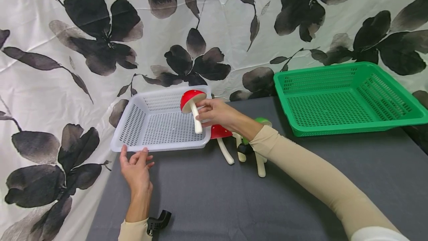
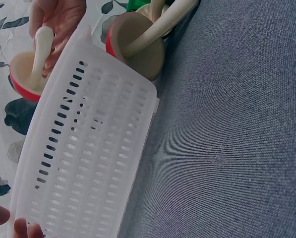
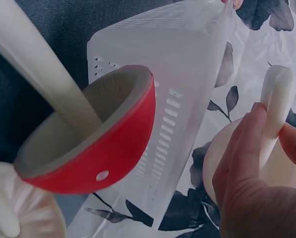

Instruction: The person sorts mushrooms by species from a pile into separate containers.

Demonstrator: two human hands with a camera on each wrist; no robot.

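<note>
My right hand pinches the white stem of a toy mushroom with a red, white-dotted cap. The mushroom is held cap up above the right part of a white perforated basket, apart from its floor. At the basket's near left corner, my left hand grips the rim; in the left wrist view its fingertips lie against the outer wall. A second red mushroom leans by the basket's right end, its stem pointing toward me.
More toy mushrooms, including one with a green cap, lie right of the white basket, partly behind my right forearm. A green perforated basket stands at the back right of the grey table. Floral cloth hangs behind.
</note>
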